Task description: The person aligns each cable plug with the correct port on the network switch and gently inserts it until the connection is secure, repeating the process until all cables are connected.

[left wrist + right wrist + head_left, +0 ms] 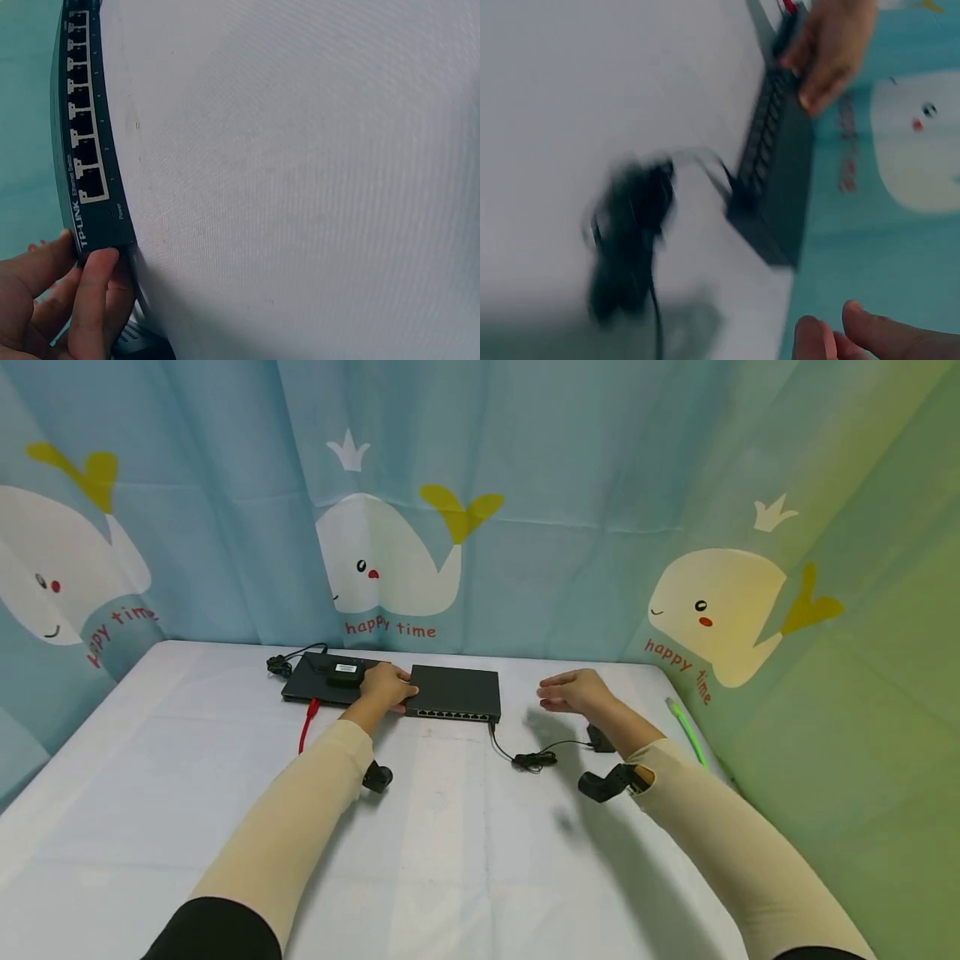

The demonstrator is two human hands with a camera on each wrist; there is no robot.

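Note:
A black TP-LINK Ethernet switch (454,692) lies on the white table, its row of ports facing the front. At its left end my left hand (386,686) pinches the corner, thumb on one face and fingertips on the other, as the left wrist view shows on the switch (88,142). My right hand (576,692) is in the air to the right of the switch, fingers extended and holding nothing. From the switch's front right corner a thin black cable (532,761), tied in a bundle, runs to a black power adapter (599,739) below my right wrist.
Left of the switch lies another flat black device (303,681) with a black box (345,672) on top. A red cable (307,724) comes from its front, and a black cord bundle (279,667) sits behind it. A green cable (686,731) lies along the right edge; a whale-print curtain (570,593) hangs behind.

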